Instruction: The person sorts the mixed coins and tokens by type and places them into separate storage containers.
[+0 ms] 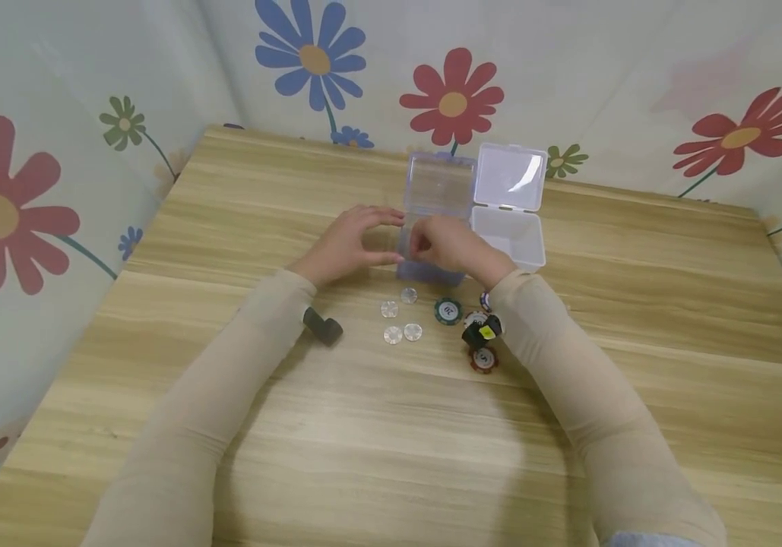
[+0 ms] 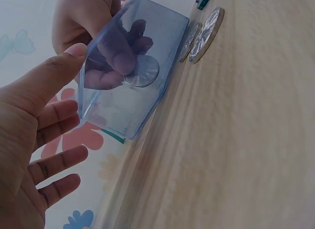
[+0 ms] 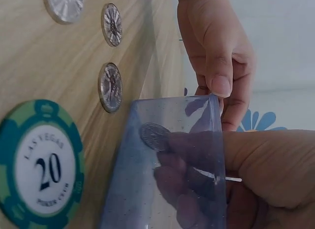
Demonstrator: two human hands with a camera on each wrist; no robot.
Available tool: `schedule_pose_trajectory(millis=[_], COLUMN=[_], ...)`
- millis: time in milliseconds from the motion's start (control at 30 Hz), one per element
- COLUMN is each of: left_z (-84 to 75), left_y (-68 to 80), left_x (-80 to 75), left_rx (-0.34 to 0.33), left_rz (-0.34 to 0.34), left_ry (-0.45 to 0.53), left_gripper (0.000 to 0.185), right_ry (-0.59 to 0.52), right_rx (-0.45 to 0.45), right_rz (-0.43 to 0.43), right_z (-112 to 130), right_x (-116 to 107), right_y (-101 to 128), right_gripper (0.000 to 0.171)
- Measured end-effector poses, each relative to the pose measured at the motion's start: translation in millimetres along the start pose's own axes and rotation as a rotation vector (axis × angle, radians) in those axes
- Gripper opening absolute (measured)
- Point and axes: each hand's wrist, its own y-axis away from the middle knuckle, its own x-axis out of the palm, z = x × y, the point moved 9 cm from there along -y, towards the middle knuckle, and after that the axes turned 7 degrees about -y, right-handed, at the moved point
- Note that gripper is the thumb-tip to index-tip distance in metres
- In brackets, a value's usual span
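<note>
A clear bluish plastic box (image 1: 435, 190) stands on the wooden table (image 1: 391, 425) with its lid raised. My right hand (image 1: 432, 243) reaches into the box (image 3: 162, 189) and pinches a silver coin (image 3: 155, 136) between its fingertips. Through the box wall (image 2: 128, 106) the left wrist view shows the coin (image 2: 142, 71) and my right hand (image 2: 115, 61). My left hand (image 1: 363, 239) is beside the box on its left. Its thumb touches the box's upper corner and its fingers (image 2: 59, 157) are spread, free of the box. In the right wrist view my left hand (image 3: 221, 96) rests its thumb on the box rim.
Several silver coins (image 1: 400, 315) lie on the table in front of the box, next to a green "20" poker chip (image 1: 447, 310), a red chip (image 1: 483, 359) and other chips. A white open box (image 1: 508, 228) stands to the right. A dark grey object (image 1: 323, 325) lies near my left sleeve.
</note>
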Motion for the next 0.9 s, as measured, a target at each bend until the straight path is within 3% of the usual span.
schedule_pose_trajectory(millis=[233,467,667,900], left_z=[2.4,1.7,-1.7,-1.1], left_y=[0.1,-0.6,-0.4,-0.2], left_x=[1.5,2.9,1.7,1.2], left_rx=[-0.005,-0.002,0.001,0.005], left_rz=[0.002,0.005,0.002,-0.007], left_ry=[-0.006,-0.010,-0.004,0.002], left_gripper=[0.060,0.060,0.059,0.060], right_ry=[0.008,0.045,0.050,0.052], right_rx=[0.037,0.067,0.082,0.083], right_rz=[0.108,0.128,0.113,0.014], right_z=[-2.8,-9.4,-11.2,-3.6], right_x=[8.0,13.2,11.8,-1.3], right_y=[-7.7,-12.9,-11.3,-1.8], right_gripper=[0.007,0.008,0.010,0.012])
